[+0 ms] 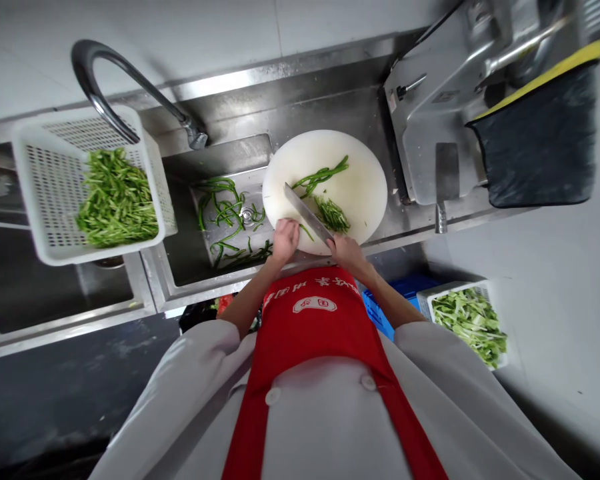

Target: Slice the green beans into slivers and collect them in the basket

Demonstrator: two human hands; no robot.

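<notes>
My right hand (349, 253) is wrapped round the handle of a kitchen knife (306, 210). Its broad blade slants up and left across a round white cutting board (367, 170). By the board's left front edge, my left hand (285, 239) is closed, fingers curled, with a thin green pepper (306, 231) at its fingertips, beside the blade. Beyond the blade lie several whole long green peppers (323, 175) in a bunch. A small heap of cut pepper pieces (333, 215) sits right of the blade.
Loose green peppers (225, 210) lie in the sink (183, 247) at left, under a curved faucet (125, 67). A white basket (35, 200) holds cut green pieces. To the right stands a metal slicing machine (420, 127); lower right, another basket (425, 303) holds leafy cuttings.
</notes>
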